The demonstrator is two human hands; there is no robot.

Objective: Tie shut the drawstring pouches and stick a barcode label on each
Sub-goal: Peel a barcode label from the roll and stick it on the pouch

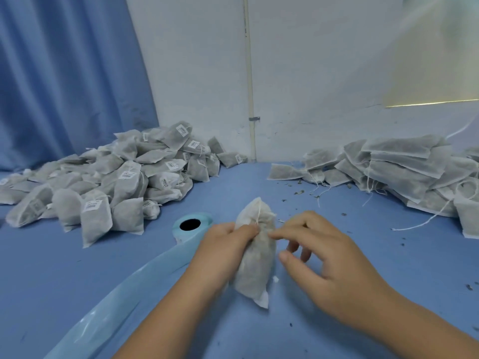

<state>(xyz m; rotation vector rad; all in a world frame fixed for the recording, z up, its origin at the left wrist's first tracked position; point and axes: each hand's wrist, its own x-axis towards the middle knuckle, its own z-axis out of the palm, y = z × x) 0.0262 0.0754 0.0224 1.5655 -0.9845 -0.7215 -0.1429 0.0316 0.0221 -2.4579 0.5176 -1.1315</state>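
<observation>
— Between the fingers, what sits there?
— One pouch [255, 257], neck pointing away from the wrists. The left hand [223, 251] curls round its side. The right hand [326, 263] has fingers loosely spread, forefinger touching the pouch; a pinch on the string [258, 213] is too blurred to confirm.
— Beyond the fingertips?
— A label roll [190, 225] just left; a labelled heap [103, 182] far left, a plain heap [404, 172] far right.

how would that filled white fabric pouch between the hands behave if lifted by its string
The filled white fabric pouch probably feels soft and floppy: its cloth creases where the left hand grips it. Likely light for its size, since the filling looks like dried leaf. It may shed crumbs, judging by the dark flecks on the blue table.
</observation>
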